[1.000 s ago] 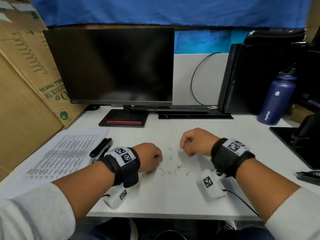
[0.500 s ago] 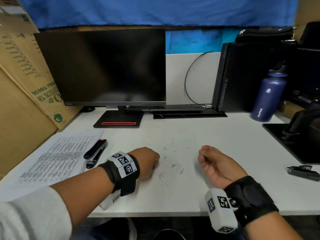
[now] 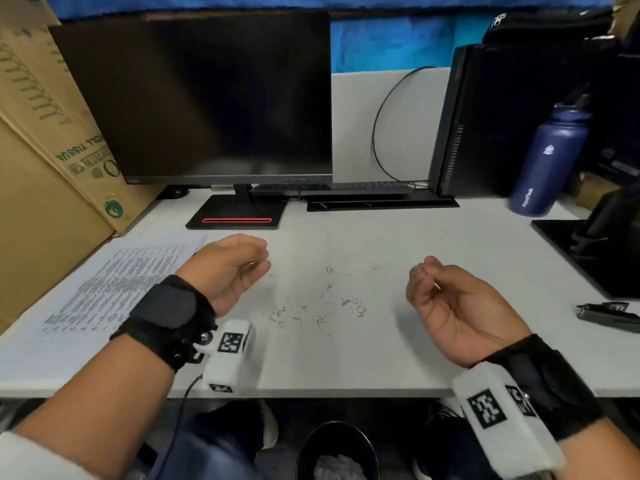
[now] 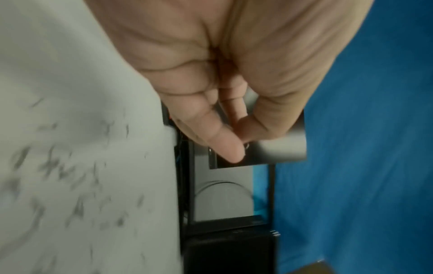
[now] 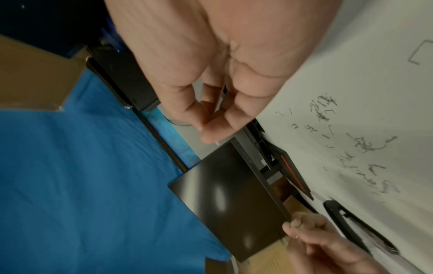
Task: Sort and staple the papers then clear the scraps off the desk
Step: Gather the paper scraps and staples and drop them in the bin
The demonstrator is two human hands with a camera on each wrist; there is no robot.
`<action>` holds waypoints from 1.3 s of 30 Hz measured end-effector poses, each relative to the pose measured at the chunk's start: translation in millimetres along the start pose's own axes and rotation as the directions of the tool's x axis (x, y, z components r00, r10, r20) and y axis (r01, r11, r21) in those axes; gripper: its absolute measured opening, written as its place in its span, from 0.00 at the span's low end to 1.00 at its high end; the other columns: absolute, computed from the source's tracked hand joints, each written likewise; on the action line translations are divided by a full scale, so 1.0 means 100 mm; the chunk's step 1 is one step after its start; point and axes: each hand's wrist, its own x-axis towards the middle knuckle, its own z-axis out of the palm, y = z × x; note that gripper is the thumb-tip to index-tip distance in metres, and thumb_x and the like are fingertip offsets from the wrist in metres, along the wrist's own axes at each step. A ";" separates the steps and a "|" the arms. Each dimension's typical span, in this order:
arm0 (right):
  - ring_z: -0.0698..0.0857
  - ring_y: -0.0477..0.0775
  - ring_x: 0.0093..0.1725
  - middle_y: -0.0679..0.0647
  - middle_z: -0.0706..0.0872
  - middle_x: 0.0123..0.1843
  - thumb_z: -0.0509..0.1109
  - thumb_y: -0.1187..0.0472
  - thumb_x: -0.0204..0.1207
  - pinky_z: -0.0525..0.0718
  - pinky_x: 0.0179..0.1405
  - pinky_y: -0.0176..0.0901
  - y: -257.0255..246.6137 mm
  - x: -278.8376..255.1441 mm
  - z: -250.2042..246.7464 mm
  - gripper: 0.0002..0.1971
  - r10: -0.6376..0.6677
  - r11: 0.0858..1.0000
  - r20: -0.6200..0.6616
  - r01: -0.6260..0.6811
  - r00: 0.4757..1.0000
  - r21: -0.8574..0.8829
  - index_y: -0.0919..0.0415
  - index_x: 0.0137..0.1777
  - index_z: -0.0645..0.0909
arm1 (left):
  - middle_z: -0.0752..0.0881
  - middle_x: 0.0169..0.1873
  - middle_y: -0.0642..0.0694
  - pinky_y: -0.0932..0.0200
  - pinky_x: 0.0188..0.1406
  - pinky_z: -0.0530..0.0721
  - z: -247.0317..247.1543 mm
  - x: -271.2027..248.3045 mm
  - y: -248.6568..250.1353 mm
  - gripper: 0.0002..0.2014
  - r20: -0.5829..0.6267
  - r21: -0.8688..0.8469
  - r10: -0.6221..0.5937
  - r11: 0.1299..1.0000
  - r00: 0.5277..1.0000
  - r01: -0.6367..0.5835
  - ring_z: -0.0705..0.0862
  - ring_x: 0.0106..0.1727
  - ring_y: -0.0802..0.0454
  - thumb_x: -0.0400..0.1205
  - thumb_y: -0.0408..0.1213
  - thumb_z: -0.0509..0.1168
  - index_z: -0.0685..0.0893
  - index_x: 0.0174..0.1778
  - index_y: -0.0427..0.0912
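Note:
Several loose bent staples (image 3: 322, 303) lie scattered on the white desk (image 3: 346, 358) between my hands. My left hand (image 3: 239, 268) hovers to their left, turned palm-in, its fingertips (image 4: 225, 146) pinched on a few staple scraps. My right hand (image 3: 446, 299) hovers to their right, palm up, fingers curled, thumb and fingertips (image 5: 211, 133) pinched on a small pale scrap. The printed paper stack (image 3: 114, 289) lies at the desk's left. The black stapler (image 5: 351, 228) lies beside it, hidden behind my left wrist in the head view.
A monitor (image 3: 207, 98) and PC tower (image 3: 512, 116) stand at the back, with a blue bottle (image 3: 547, 161) to the right. A cardboard box (image 3: 52, 150) leans on the left. A dark staple remover (image 3: 606, 315) lies far right. A waste bin (image 3: 337, 448) sits under the desk.
Both hands rose off the staple pile and rolled palm-up, the right first, moving right, then the left, moving up and left. The head tilted down, showing the bin.

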 end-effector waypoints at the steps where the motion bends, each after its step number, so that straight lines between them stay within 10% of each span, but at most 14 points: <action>1: 0.85 0.52 0.38 0.59 0.82 0.43 0.88 0.80 0.41 0.88 0.31 0.34 -0.01 -0.04 0.02 0.26 0.023 0.999 0.018 -0.023 1.000 -0.027 0.66 0.40 0.85 | 0.85 0.37 0.42 0.66 0.35 0.91 -0.03 -0.14 -0.04 0.08 0.004 -0.117 -0.025 0.993 1.000 0.025 0.86 0.37 0.52 0.79 0.19 0.67 0.85 0.42 0.37; 7: 0.84 0.49 0.36 0.57 0.82 0.39 0.87 0.76 0.50 0.87 0.31 0.31 0.12 -0.48 -0.19 0.21 0.226 0.950 0.028 -0.214 0.974 -0.228 0.62 0.41 0.85 | 0.84 0.33 0.40 0.67 0.27 0.90 -0.24 -0.99 -0.63 0.20 0.414 -0.243 -0.252 0.896 0.875 0.372 0.87 0.33 0.50 0.52 0.24 0.88 0.87 0.33 0.36; 12: 0.85 0.54 0.41 0.61 0.84 0.43 0.75 0.79 0.69 0.89 0.36 0.36 0.49 -0.80 -0.65 0.11 0.529 0.836 0.094 -0.499 0.843 -0.226 0.66 0.46 0.85 | 0.83 0.34 0.34 0.59 0.30 0.93 -0.40 -1.20 -1.29 0.13 0.595 -0.131 -0.482 0.731 0.643 0.669 0.86 0.33 0.47 0.62 0.17 0.82 0.89 0.38 0.30; 18: 0.85 0.55 0.30 0.66 0.82 0.38 0.73 0.84 0.64 0.89 0.27 0.39 0.84 -0.51 -0.99 0.11 0.520 0.758 -0.213 -0.561 0.827 -0.333 0.70 0.42 0.84 | 0.87 0.29 0.38 0.63 0.26 0.91 -0.30 -0.71 -2.04 0.10 0.149 -0.132 -0.656 0.729 0.740 0.672 0.89 0.27 0.52 0.80 0.14 0.62 0.85 0.42 0.29; 26: 0.79 0.51 0.35 0.58 0.79 0.35 0.62 0.83 0.78 0.85 0.19 0.32 1.48 0.42 -1.81 0.13 0.194 0.716 -0.647 -0.557 0.738 -0.420 0.66 0.38 0.76 | 0.86 0.23 0.40 0.63 0.19 0.88 -0.29 -0.30 -2.97 0.07 -0.150 -0.075 -0.729 0.682 0.668 0.728 0.86 0.19 0.53 0.83 0.17 0.63 0.84 0.44 0.30; 39: 0.82 0.51 0.41 0.55 0.81 0.42 0.66 0.77 0.78 0.84 0.44 0.44 1.83 0.82 -2.42 0.13 0.238 0.278 -0.637 -0.680 0.733 -0.679 0.56 0.43 0.79 | 0.90 0.32 0.40 0.65 0.22 0.87 -0.34 -0.20 -3.22 0.09 -0.117 0.012 -0.717 0.691 0.687 0.723 0.87 0.36 0.49 0.86 0.21 0.61 0.85 0.46 0.35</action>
